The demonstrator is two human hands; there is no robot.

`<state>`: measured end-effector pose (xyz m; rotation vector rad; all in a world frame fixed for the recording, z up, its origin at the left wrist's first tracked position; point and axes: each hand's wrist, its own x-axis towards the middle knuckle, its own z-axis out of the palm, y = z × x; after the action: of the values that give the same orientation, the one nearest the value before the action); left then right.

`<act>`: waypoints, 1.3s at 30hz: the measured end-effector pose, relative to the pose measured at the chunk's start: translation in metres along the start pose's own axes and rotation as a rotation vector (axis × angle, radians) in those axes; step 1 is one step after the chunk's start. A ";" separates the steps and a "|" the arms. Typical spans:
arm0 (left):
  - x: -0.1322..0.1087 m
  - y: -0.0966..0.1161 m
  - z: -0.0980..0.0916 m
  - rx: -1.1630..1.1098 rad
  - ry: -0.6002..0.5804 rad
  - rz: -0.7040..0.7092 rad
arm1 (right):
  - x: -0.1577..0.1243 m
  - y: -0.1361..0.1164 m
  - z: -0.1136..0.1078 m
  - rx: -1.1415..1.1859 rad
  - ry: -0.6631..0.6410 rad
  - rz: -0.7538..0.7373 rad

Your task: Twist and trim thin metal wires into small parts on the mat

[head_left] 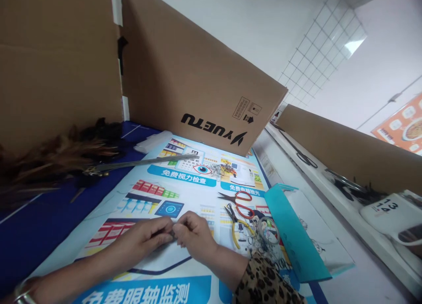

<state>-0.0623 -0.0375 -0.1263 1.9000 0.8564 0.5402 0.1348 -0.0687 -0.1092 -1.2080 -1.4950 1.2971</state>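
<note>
My left hand and my right hand meet fingertip to fingertip over the printed sheet. Both are closed in a pinch. Something small and dark shows between the fingertips, too small to name. To the right of my right hand lie red-handled scissors with their blades apart, and just below them yellow-handled pliers. A tangled heap of thin wire with a round coil sits beside the pliers.
A teal folder lies along the right edge. Cardboard panels stand at the back and left. Long thin metal rods reach across the sheet from a pile of brown feathers. A white shelf holding a white device runs along the right.
</note>
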 end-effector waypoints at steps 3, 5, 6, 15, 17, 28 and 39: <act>0.000 0.004 0.000 -0.010 0.010 0.001 | 0.001 0.002 0.000 -0.008 0.004 -0.016; 0.001 0.008 -0.001 -0.024 0.012 -0.001 | 0.001 0.003 0.000 -0.007 0.008 -0.024; 0.000 0.010 -0.001 -0.028 0.013 -0.003 | 0.002 0.003 0.001 -0.006 0.009 -0.027; 0.001 0.015 -0.001 -0.033 0.025 -0.007 | 0.000 -0.003 0.001 -0.004 0.007 0.000; 0.001 0.013 -0.001 -0.040 0.020 -0.008 | 0.000 -0.002 0.000 -0.001 0.006 -0.001; 0.002 0.011 0.001 -0.029 0.014 -0.017 | 0.002 0.005 0.000 0.008 0.015 0.012; 0.000 0.014 -0.002 -0.016 0.011 -0.018 | 0.001 -0.001 0.000 -0.009 0.019 0.036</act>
<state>-0.0584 -0.0405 -0.1130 1.8748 0.8736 0.5456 0.1347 -0.0680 -0.1084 -1.2551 -1.4725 1.3007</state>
